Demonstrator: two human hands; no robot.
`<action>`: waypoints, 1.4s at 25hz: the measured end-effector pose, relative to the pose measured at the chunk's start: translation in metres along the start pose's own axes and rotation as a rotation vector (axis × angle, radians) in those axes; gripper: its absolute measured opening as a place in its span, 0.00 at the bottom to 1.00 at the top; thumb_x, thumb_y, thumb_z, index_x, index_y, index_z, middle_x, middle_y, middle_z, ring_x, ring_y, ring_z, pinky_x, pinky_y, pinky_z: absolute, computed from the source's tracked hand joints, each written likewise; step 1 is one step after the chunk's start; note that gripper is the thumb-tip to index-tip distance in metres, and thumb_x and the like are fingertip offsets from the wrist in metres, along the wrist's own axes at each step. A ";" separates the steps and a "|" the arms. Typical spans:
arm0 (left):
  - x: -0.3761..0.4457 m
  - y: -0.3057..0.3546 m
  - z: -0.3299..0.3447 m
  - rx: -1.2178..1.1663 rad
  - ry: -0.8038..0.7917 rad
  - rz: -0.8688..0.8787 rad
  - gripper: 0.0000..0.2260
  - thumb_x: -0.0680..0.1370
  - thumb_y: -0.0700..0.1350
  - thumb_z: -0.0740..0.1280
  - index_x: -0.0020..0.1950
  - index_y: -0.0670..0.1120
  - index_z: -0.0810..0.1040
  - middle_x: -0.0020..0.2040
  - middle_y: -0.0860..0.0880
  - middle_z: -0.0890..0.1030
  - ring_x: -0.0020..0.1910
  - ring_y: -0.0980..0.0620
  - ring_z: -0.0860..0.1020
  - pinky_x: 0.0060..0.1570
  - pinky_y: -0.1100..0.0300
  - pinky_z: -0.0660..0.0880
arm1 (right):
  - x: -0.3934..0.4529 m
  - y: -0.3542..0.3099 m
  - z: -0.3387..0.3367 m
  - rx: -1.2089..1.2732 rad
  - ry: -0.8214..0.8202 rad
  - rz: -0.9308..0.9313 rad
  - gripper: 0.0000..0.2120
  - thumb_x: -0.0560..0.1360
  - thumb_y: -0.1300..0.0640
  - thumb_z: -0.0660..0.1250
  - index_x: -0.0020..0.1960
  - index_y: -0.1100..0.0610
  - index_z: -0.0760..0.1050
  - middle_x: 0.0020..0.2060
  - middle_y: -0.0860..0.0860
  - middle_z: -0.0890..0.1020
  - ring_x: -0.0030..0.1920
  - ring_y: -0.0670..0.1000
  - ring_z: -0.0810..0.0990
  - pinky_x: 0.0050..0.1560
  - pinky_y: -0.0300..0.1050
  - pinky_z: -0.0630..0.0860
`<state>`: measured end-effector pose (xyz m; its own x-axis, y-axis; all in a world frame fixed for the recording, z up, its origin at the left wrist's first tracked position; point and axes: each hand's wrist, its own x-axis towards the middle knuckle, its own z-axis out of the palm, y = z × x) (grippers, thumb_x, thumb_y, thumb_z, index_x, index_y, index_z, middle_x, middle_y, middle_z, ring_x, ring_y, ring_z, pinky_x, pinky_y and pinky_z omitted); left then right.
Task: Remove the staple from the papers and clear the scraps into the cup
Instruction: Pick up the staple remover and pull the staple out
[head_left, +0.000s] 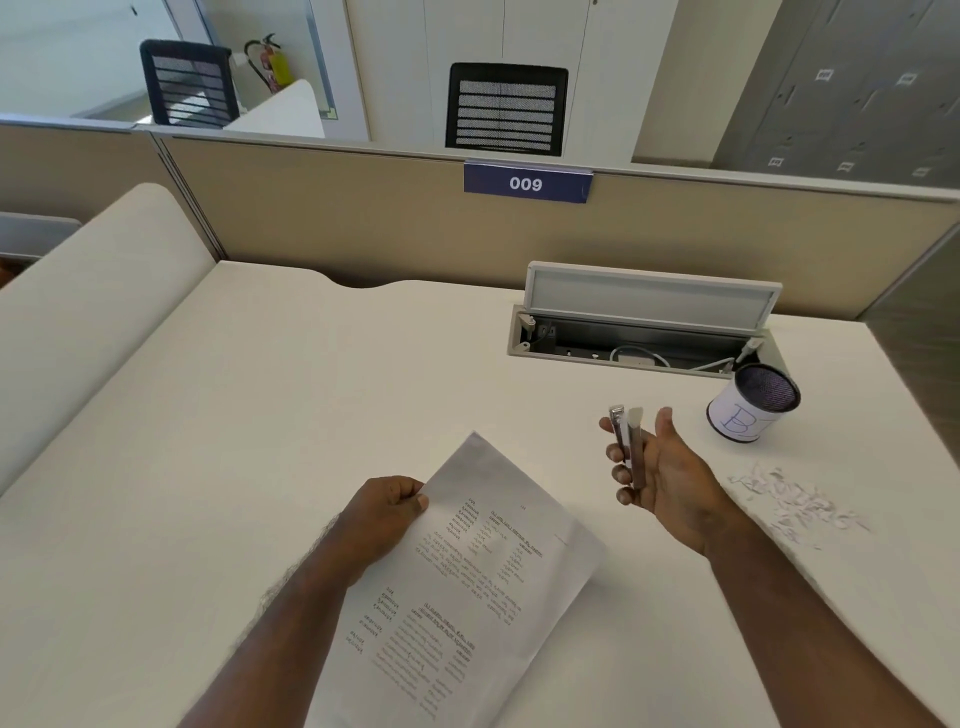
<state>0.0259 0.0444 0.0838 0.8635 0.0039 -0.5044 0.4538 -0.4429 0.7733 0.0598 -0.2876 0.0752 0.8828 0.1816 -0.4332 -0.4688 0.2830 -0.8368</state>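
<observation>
My left hand (387, 512) grips the left edge of a printed stack of papers (467, 587) and holds it tilted above the white desk. To its right, my right hand (665, 470) is raised palm up, with a slim metal stapler-like tool (626, 447) held upright in its fingers. A mesh cup (753, 402) wrapped in white paper with blue lettering stands at the far right of the desk. White paper scraps (795, 501) lie scattered on the desk just below the cup. The staple itself cannot be made out.
An open cable tray (644, 332) with a raised lid and wires sits in the desk behind the cup. A beige partition (363, 223) with a "009" sign bounds the far edge. Office chairs stand beyond it.
</observation>
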 end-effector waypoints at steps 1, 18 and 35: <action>-0.001 0.001 0.000 -0.001 -0.003 -0.004 0.12 0.81 0.42 0.63 0.42 0.45 0.83 0.35 0.47 0.86 0.31 0.50 0.83 0.31 0.60 0.78 | -0.003 0.001 -0.001 -0.024 -0.014 -0.005 0.29 0.75 0.34 0.53 0.61 0.53 0.77 0.37 0.47 0.76 0.32 0.46 0.70 0.33 0.43 0.69; -0.007 0.012 0.016 0.078 -0.055 0.090 0.13 0.80 0.43 0.63 0.38 0.49 0.82 0.32 0.52 0.84 0.28 0.57 0.81 0.27 0.65 0.74 | -0.010 -0.001 0.040 -1.043 -0.006 -0.136 0.14 0.68 0.41 0.73 0.51 0.39 0.75 0.46 0.38 0.82 0.45 0.43 0.81 0.42 0.39 0.76; -0.003 0.018 0.022 0.296 -0.058 0.212 0.12 0.80 0.45 0.62 0.39 0.51 0.81 0.36 0.52 0.83 0.33 0.56 0.79 0.32 0.62 0.75 | 0.006 -0.036 0.050 -1.330 -0.173 -0.046 0.13 0.68 0.43 0.74 0.52 0.42 0.82 0.45 0.36 0.80 0.50 0.44 0.79 0.54 0.53 0.80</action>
<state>0.0269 0.0167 0.0902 0.9137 -0.1630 -0.3722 0.1752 -0.6684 0.7229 0.0809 -0.2499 0.1191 0.8354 0.3409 -0.4312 0.0330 -0.8141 -0.5797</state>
